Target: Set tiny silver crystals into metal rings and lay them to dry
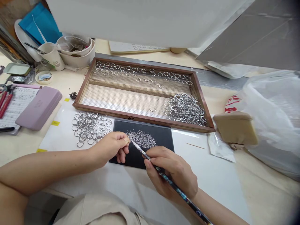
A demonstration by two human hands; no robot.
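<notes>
Pen-like tool (172,185) pinched in right hand (174,170) over near edge of black mat (164,134), probably light and stiff so best gripped just behind that white tip (137,146), with likely slippery tiny silvery bits (144,140) toward far edge, plus left hand (111,147) pinched narrow, can't tell on what.

PERIPHERAL ITEMS ON THE COUNTER (67,80)

Left side: lilac case (38,107), lying against a written sheet (22,98); red-handled pliers (6,104), resting on the sheet; round dish (44,78), set between the case and a paper cup (55,57); white tub (77,61), standing beside the cup; blue packet (44,25), upright behind the cup; right side: white plastic bag (272,106), bearing red print; tan block (234,128), positioned directly before the bag.
</notes>
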